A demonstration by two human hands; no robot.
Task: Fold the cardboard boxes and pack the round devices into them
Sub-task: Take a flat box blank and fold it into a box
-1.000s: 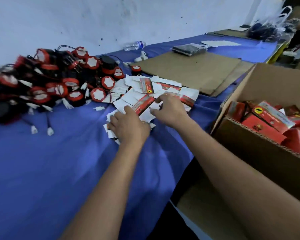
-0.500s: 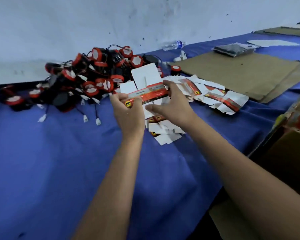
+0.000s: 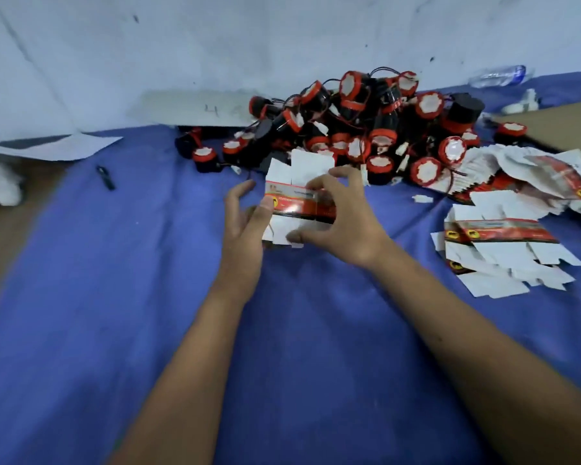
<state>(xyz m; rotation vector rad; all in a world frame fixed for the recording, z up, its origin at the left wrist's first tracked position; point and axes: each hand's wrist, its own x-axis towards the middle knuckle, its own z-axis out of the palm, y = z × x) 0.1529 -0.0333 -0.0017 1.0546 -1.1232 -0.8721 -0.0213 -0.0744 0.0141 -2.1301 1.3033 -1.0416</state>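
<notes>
Above the blue tabletop (image 3: pixel 81 330), one flat box blank (image 3: pixel 294 203), lifted from the stack of blanks (image 3: pixel 503 243) a moment ago, now sits between both hands. The right hand (image 3: pixel 342 219) pinches it; the left hand (image 3: pixel 245 219) presses with loose fingers. Folding is starting; the round devices (image 3: pixel 366 129) wait behind, unpacked.

Seen from above, over a bench (image 3: pixel 81 297) draped in blue cloth. Between both hands, one flat red-and-white cardboard box (image 3: pixel 296 203), flaps unfolded: right hand (image 3: pixel 342 219) gripping it with curled fingers (image 3: pixel 349 176), left hand (image 3: pixel 242 223) touching its left end, fingers mostly straight. Behind, a heap of round red-and-black devices (image 3: pixel 366 129). To the right, a spread of more flat boxes (image 3: pixel 503 236).
</notes>
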